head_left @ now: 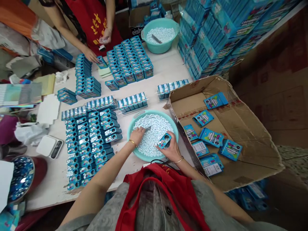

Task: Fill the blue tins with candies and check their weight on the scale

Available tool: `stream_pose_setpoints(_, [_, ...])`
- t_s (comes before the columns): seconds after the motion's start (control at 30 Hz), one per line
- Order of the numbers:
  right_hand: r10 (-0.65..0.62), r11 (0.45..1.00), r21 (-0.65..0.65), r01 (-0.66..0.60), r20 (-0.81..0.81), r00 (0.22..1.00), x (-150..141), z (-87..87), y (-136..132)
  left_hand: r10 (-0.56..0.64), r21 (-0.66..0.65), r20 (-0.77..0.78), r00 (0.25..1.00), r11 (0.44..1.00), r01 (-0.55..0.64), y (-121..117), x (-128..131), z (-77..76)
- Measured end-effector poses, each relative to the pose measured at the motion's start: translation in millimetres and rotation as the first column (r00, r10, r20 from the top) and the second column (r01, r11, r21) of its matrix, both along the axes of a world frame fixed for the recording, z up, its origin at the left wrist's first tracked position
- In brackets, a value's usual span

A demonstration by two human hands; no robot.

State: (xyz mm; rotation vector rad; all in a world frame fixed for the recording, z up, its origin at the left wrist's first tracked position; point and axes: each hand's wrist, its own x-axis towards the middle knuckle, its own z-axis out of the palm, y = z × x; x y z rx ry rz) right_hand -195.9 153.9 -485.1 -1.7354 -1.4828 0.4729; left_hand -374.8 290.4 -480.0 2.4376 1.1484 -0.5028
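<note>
Above pellets (pixel 154 122), the blue box (pixel 164 141) slants away rightward.

A small blue printed box (pixel 163 142), opening exposed, tilts above white pellets (pixel 151 146) in a turquoise basin (pixel 130 129).

Bare L forearm (pixel 103 179) & bare R forearm (pixel 214 190) extended fwd, converging. L hand (pixel 137 136), gold-bangled L wrist (pixel 132 143): back up, fingers bunched. R hand (pixel 172 149), thin-bangled R wrist (pixel 179 159): half-curled grip, thumb apart fr fingers.
</note>
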Motion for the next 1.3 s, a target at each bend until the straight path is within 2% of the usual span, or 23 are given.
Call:
stream_pose_setpoints(0.1, [-0.041, 0.998, -0.053, 0.039, -0.037, 0.998, 1, 4.1, -6, 0.008, -0.082, 0.098, 0.995, 0.997, 0.0, -23, 14, -30.4])
stream_pose_setpoints(0.2, [-0.049, 0.997, -0.06, 0.046, -0.059, 0.997, 3, 5.3, -12, 0.049, -0.156, 0.195, 0.98, 0.988, -0.018, -40, 22, -43.5])
stream_pose_setpoints(0.37, [0.0, 0.998, -0.062, -0.004, -0.071, 0.997, 7, 4.8, -21, 0.109, -0.276, 0.358, 0.927, 0.961, -0.006, -43, 17, -49.0])
stream_pose_setpoints(0.47, [-0.01, 0.997, -0.079, 0.004, -0.077, 0.997, 5, 4.3, -24, 0.15, -0.314, 0.436, 0.887, 0.949, -0.006, -38, 9, -42.4])
stream_pose_setpoints(0.53, [-0.026, 0.996, -0.089, 0.019, -0.075, 0.997, 3, 3.5, -25, 0.165, -0.326, 0.488, 0.857, 0.946, 0.004, -33, 2, -31.0])
stream_pose_setpoints(0.6, [-0.043, 0.995, -0.096, 0.036, -0.068, 0.997, 0, 2.2, -23, 0.168, -0.328, 0.535, 0.828, 0.945, 0.02, -26, -8, -13.3])
stream_pose_setpoints(0.73, [-0.036, 0.997, -0.076, 0.033, -0.041, 0.998, -6, -0.9, -14, 0.101, -0.276, 0.629, 0.771, 0.956, 0.1, -12, -27, 35.5])
stream_pose_setpoints(0.8, [-0.017, 0.999, -0.048, 0.016, -0.022, 1.0, -10, -2.6, -8, 0.031, -0.238, 0.612, 0.79, 0.96, 0.147, -7, -31, 61.2])
stream_pose_setpoints(0.9, [0.011, 1.0, -0.004, -0.011, 0.011, 1.0, -16, -4.6, 0, -0.081, -0.209, 0.442, 0.894, 0.959, 0.19, -7, -23, 95.2])
stream_pose_setpoints(1.0, [0.056, 0.997, 0.051, -0.058, 0.044, 0.997, -22, -6.3, 4, -0.13, -0.155, 0.142, 0.981, 0.976, 0.152, -17, 0, 124.9])
stream_pose_setpoints(1.1, [0.102, 0.99, 0.095, -0.107, 0.056, 0.993, -26, -8.6, 6, -0.154, -0.068, -0.102, 0.983, 0.987, 0.148, -35, 29, 155.1])
stream_pose_setpoints(1.17, [0.11, 0.987, 0.109, -0.115, 0.049, 0.993, -27, -10.8, 6, -0.195, -0.041, -0.171, 0.966, 0.981, 0.19, -44, 43, 173.3])
stream_pose_setpoints(1.23, [0.093, 0.99, 0.104, -0.096, 0.031, 0.995, -26, -12.7, 6, -0.212, -0.026, -0.183, 0.96, 0.977, 0.211, -46, 47, 183.1])
stream_pose_setpoints(1.3, [0.068, 0.993, 0.092, -0.069, 0.012, 0.998, -23, -13.5, 5, -0.184, 0.01, -0.141, 0.973, 0.982, 0.187, -38, 39, 178.0])
